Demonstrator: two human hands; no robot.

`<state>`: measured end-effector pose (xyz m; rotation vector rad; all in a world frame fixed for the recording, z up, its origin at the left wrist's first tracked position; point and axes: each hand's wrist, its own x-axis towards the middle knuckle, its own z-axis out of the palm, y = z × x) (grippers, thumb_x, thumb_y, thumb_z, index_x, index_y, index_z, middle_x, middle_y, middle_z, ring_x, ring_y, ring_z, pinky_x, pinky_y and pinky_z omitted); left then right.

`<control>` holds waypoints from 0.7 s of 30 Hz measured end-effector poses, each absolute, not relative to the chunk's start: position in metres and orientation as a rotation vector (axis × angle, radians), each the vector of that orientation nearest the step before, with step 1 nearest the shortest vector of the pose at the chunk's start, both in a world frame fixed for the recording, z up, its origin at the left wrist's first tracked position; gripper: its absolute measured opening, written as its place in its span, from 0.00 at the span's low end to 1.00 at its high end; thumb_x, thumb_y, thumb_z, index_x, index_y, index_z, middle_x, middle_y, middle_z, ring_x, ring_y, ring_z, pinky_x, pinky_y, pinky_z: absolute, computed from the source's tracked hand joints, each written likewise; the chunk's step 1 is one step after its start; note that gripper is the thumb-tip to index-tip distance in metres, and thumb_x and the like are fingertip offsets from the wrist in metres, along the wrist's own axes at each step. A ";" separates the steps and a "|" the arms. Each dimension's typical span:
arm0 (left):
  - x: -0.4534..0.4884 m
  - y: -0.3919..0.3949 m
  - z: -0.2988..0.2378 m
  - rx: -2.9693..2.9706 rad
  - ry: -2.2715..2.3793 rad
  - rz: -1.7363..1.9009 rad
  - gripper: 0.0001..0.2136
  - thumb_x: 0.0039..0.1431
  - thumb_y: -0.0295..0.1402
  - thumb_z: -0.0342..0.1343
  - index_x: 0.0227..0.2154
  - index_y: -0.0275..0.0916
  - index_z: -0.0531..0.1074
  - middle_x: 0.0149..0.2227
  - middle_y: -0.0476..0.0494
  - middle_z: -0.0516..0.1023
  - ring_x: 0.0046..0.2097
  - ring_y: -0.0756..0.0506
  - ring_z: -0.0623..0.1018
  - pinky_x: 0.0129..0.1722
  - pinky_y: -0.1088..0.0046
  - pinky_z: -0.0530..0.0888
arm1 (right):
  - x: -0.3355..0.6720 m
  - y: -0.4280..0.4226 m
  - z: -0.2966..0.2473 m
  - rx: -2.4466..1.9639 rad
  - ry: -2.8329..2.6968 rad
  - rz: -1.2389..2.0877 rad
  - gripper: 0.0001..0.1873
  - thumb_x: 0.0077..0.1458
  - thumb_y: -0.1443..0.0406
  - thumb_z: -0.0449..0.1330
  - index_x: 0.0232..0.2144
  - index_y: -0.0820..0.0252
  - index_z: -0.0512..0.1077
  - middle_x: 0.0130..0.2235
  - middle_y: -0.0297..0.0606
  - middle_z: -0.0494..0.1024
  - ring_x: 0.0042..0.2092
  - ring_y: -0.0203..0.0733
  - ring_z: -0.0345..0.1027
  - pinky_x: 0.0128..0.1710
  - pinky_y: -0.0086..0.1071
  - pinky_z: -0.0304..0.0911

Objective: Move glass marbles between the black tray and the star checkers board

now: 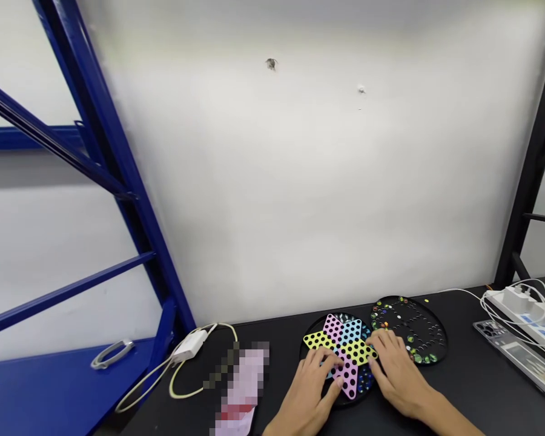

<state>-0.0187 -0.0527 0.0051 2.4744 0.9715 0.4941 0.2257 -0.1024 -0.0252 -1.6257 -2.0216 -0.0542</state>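
since the chinese checkers star lies beside blue marbles in a round tray near the desk's back edge, uneven pressure could tilt it and scatter some. left hand: fingers loosely spread on it; right hand: spread at a yellow tip, can't tell if pinching.

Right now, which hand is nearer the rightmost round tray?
Right. Right hand: by the left edge of the round tray. Left hand: farther left, at the star board.
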 end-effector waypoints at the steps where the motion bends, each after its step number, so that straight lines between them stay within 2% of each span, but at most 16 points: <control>1: -0.019 -0.053 0.006 2.472 0.972 0.490 0.15 0.72 0.47 0.43 0.50 0.48 0.70 0.54 0.46 0.70 0.55 0.42 0.68 0.56 0.62 0.66 | 0.238 -0.102 -0.026 -1.682 -1.997 -0.109 0.10 0.64 0.67 0.49 0.44 0.54 0.68 0.46 0.40 0.74 0.46 0.47 0.67 0.47 0.41 0.61; 3: -0.019 -0.053 0.007 2.466 0.972 0.486 0.15 0.72 0.47 0.43 0.50 0.48 0.70 0.54 0.45 0.70 0.55 0.41 0.68 0.56 0.61 0.67 | 0.264 -0.102 -0.031 -1.757 -1.996 -0.232 0.10 0.61 0.70 0.49 0.38 0.55 0.69 0.40 0.39 0.74 0.41 0.46 0.68 0.42 0.40 0.60; 5: -0.019 -0.052 0.007 2.463 0.970 0.487 0.15 0.72 0.47 0.43 0.50 0.48 0.70 0.54 0.45 0.70 0.55 0.41 0.68 0.56 0.61 0.67 | 0.283 -0.105 -0.039 -1.765 -2.045 -0.341 0.11 0.60 0.71 0.48 0.35 0.55 0.69 0.37 0.38 0.74 0.37 0.45 0.68 0.39 0.39 0.60; 9: -0.019 -0.053 0.007 2.473 0.977 0.510 0.14 0.71 0.47 0.45 0.50 0.49 0.70 0.54 0.46 0.70 0.54 0.42 0.69 0.56 0.62 0.68 | 0.295 -0.111 -0.055 -1.717 -2.116 -0.498 0.11 0.62 0.69 0.49 0.36 0.54 0.71 0.37 0.39 0.75 0.37 0.46 0.70 0.39 0.39 0.60; 12: -0.019 -0.054 0.008 2.473 0.975 0.505 0.14 0.71 0.46 0.44 0.50 0.49 0.70 0.53 0.46 0.70 0.54 0.42 0.70 0.56 0.62 0.68 | 0.289 -0.112 -0.059 -1.695 -2.123 -0.489 0.12 0.65 0.67 0.48 0.36 0.54 0.72 0.38 0.39 0.75 0.36 0.46 0.71 0.37 0.38 0.61; 16: -0.019 -0.054 0.008 2.478 0.976 0.504 0.14 0.71 0.46 0.45 0.49 0.48 0.70 0.53 0.45 0.71 0.55 0.41 0.70 0.56 0.61 0.68 | 0.288 -0.112 -0.050 -1.641 -2.103 -0.232 0.14 0.67 0.62 0.47 0.37 0.52 0.73 0.39 0.38 0.76 0.36 0.44 0.72 0.37 0.35 0.65; 21: -0.019 -0.054 0.009 2.465 0.976 0.487 0.13 0.71 0.45 0.47 0.50 0.49 0.70 0.53 0.45 0.70 0.55 0.41 0.69 0.56 0.60 0.67 | 0.300 -0.117 -0.032 -1.622 -1.916 0.311 0.15 0.68 0.61 0.46 0.47 0.51 0.71 0.43 0.37 0.75 0.38 0.39 0.73 0.40 0.31 0.68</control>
